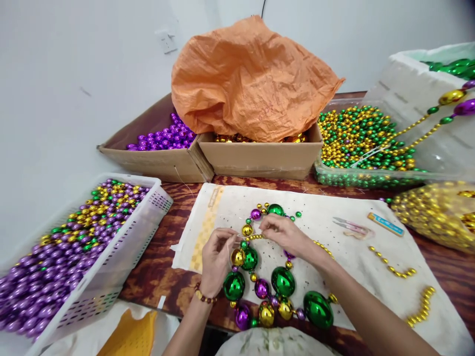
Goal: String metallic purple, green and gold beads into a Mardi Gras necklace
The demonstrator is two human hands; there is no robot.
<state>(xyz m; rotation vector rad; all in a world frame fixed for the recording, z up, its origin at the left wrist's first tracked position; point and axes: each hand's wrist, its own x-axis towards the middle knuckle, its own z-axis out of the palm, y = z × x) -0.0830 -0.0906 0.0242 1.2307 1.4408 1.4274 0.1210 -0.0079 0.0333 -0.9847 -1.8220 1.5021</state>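
Observation:
My left hand (pixel 218 249) is closed in a pinch on a thin pale thread (pixel 242 236) beside a bead necklace. My right hand (pixel 284 233), also pinched, is at the thread's other side, its fingertips partly hiding what they grip. Just below runs a strand of small gold beads (pixel 255 237), which passes under my right hand. Around both hands lies the necklace of big shiny balls, among them a green ball (pixel 283 282), a purple ball (pixel 261 288) and a gold ball (pixel 266 313). A larger green ball (pixel 318 309) rests at the front right.
On the white cloth (pixel 230 202) lie thread snips (pixel 351 225), a blue packet (pixel 386 224) and short gold bead strands (pixel 421 307). A white basket (pixel 148 217) of beads stands left. Behind are cardboard boxes (pixel 260 159), an orange bag (pixel 256 79) and a clear bead tub (pixel 356 175).

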